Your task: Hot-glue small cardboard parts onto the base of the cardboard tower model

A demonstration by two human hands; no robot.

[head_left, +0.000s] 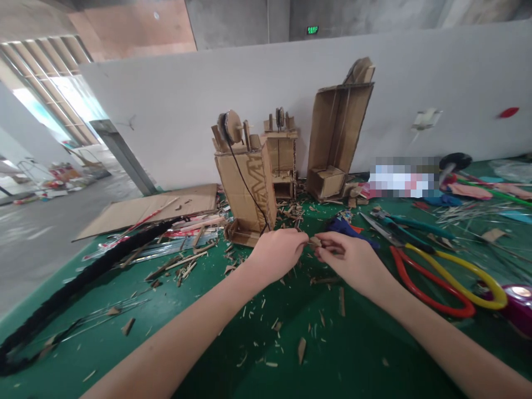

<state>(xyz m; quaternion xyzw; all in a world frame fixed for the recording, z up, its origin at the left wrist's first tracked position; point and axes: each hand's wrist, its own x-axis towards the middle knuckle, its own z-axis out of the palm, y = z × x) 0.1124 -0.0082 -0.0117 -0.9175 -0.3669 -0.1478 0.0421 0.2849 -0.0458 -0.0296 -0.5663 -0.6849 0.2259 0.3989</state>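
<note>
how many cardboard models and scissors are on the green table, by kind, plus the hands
Cardboard tower models: 3 – near one with a black cord, small middle one, tall open one
Scissors: 2 – red and yellow handles, teal handles
Hands: 2 – left hand, right hand, pinching a small cardboard bit between them
Total: 7

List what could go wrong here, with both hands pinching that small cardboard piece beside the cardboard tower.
1. The small brown cardboard piece is held only at the fingertips of the left hand and right hand; it might slip into the scattered cardboard scraps and be hard to find.
2. The left hand is close to the black cord hanging down the brown cardboard tower; a snag might topple it.
</note>
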